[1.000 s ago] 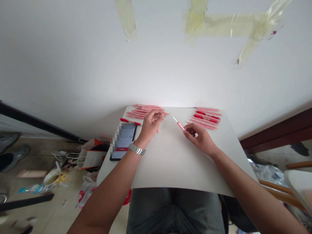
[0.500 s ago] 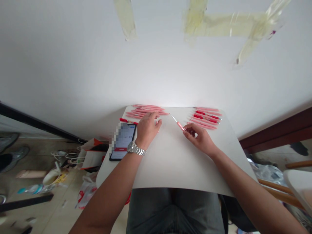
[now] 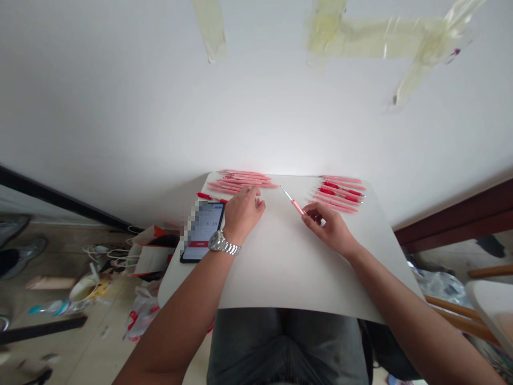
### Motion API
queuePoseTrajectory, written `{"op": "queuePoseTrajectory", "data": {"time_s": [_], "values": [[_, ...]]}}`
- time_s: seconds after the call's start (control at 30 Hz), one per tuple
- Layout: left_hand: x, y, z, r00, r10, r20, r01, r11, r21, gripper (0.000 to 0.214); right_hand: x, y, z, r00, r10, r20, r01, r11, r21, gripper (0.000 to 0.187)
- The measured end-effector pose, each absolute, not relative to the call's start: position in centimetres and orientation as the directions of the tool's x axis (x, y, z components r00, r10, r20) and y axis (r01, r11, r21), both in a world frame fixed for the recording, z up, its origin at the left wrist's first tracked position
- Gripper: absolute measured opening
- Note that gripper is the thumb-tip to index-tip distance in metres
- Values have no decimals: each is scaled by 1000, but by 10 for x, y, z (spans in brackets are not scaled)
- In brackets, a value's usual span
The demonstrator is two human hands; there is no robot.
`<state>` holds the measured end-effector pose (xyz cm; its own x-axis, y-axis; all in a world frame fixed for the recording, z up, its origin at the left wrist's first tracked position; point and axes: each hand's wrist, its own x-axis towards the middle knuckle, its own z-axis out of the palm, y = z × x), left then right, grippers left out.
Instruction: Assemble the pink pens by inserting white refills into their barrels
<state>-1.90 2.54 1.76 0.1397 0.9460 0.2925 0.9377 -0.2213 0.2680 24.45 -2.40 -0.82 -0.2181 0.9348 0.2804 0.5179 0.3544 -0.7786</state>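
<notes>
My right hand (image 3: 329, 229) pinches a pink pen part (image 3: 297, 207) with a thin pale refill (image 3: 286, 191) poking out toward the upper left. My left hand (image 3: 242, 214), wearing a metal-band watch, hovers over the table with its fingers curled. Whatever those fingers may hold is hidden by the hand. Just behind it lies a bunch of pink pens (image 3: 244, 177), partly covered by the fingers. A red pen (image 3: 209, 197) sticks out to its left. Beyond my right hand, pink and red pens (image 3: 340, 192) lie in a loose row.
A phone (image 3: 202, 232) with a timer on its screen lies at the left of the white table (image 3: 296, 278). A wall with tape strips (image 3: 377, 40) rises behind. Bags, a cup (image 3: 84, 289) and a bottle (image 3: 58, 308) are on the floor at left.
The view has shifted very slightly. Both hands keep nearly the same place and pose, and the pen part stays in my right hand.
</notes>
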Motion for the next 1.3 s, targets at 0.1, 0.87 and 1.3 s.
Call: {"op": "queuePoseTrajectory", "data": {"time_s": [0.1, 0.87, 1.3], "values": [[-19, 26, 14, 140, 944, 299, 946, -217, 241, 12, 244, -24, -8, -214, 935, 281, 521, 353, -777, 15], [-9, 27, 10, 123, 892, 435, 786, -355, 506, 22, 244, -25, -8, -212, 938, 275, 523, 346, -779, 24], [0, 37, 9, 94, 942, 322, 146, -333, 931, 11, 244, -25, -6, -231, 934, 273, 522, 355, -775, 23]]}}
